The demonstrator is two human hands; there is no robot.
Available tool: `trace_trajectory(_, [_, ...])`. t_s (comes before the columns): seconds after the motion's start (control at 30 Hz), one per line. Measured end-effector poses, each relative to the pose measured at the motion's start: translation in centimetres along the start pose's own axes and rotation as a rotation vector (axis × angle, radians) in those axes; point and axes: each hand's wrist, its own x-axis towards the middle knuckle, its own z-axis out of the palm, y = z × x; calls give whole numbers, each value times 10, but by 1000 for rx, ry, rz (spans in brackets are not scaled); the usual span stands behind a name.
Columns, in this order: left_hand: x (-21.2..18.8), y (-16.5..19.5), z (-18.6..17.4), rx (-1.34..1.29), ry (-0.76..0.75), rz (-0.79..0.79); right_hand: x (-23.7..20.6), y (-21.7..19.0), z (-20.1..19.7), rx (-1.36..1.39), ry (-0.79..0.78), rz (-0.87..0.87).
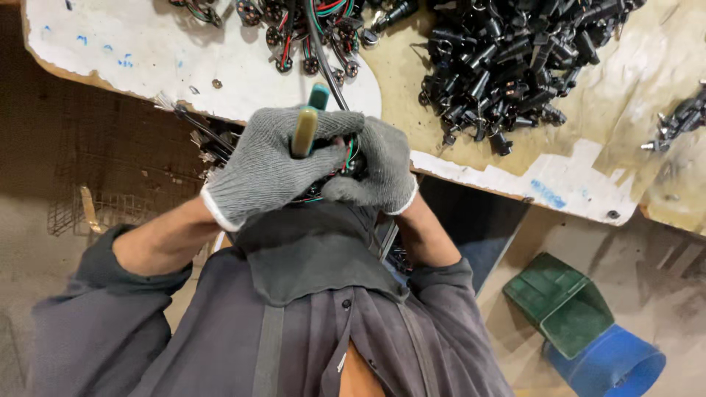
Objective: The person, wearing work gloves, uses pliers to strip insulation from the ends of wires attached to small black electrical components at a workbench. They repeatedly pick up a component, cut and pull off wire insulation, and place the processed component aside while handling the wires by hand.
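My left hand (268,165), in a grey knit glove, is closed around a tool with a yellow and teal handle (307,125). My right hand (376,165), also gloved, grips a bundle of red, green and black wires (346,156) with small black parts, held between the two hands just below the table edge. What the tool's tip touches is hidden by the gloves.
A worn wooden table (588,95) carries a big pile of black connector parts (515,51) and a cluster of wired round parts (309,37). A wire basket (95,206) stands at the left. A green box (559,301) and a blue tub (610,364) sit on the floor at the right.
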Motion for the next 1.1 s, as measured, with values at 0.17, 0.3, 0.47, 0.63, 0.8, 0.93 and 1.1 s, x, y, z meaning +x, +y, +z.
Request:
trace_trajectory(0.17, [5, -32, 11, 10, 5, 195, -11, 5, 7, 148, 6, 161])
trace_trajectory(0.3, [3, -12, -14, 49, 28, 279, -21, 11, 15, 127, -110, 311])
trace_trajectory(0.47, [-40, -32, -4, 31, 376, 434, -25, 6, 24, 76, -49, 92])
trace_trajectory(0.63, [-55, -79, 28, 255, 55, 927, -20, -5, 36, 47, -155, -209])
trace_trajectory(0.8, [-29, 16, 28, 10, -107, 926, -18, -11, 35, -426, -599, 234])
trace_trajectory(0.93, [-33, 59, 70, -22, 419, 727, -19, -8, 35, -255, -404, -61])
trace_trajectory(1.1, [-18, -17, 13, 322, -141, 675, -18, -8, 43, -61, -364, -215])
